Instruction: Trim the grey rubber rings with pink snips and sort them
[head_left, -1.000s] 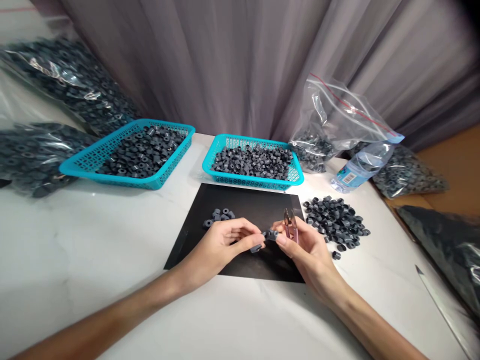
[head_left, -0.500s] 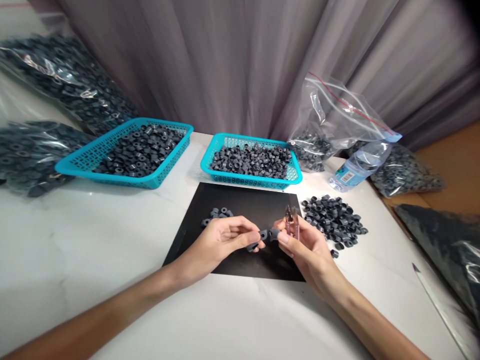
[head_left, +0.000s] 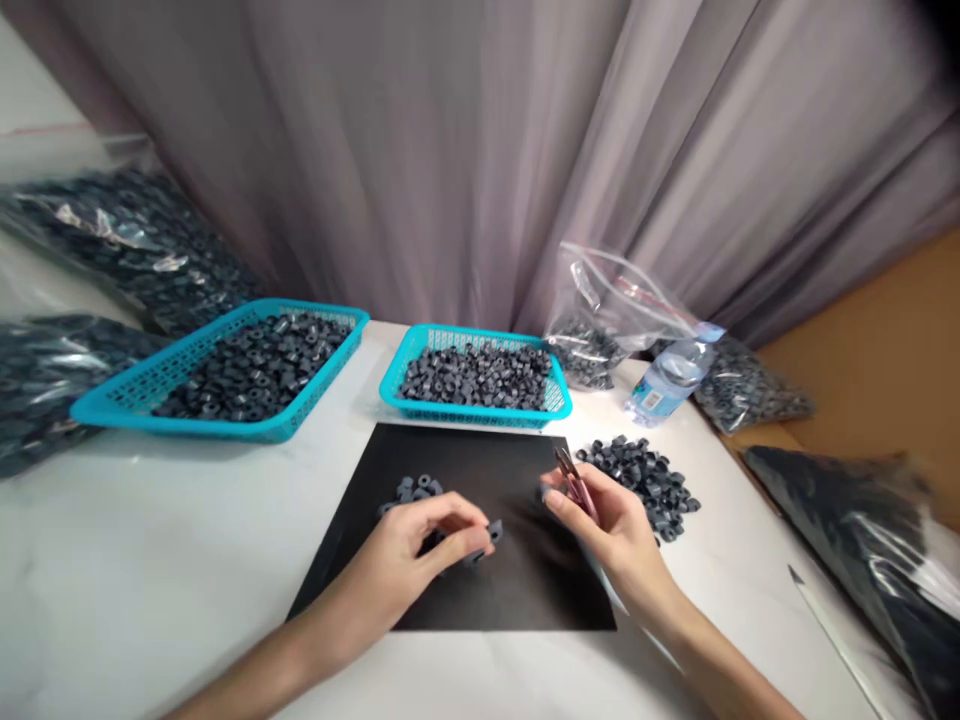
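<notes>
Standing apart, the left hand pinches small grey pieces, best done lightly, over the middle of the black mat, and the right hand clasps pliers above its right edge, points best kept clear of skin, long axis slanting toward its far edge and leftward.
</notes>
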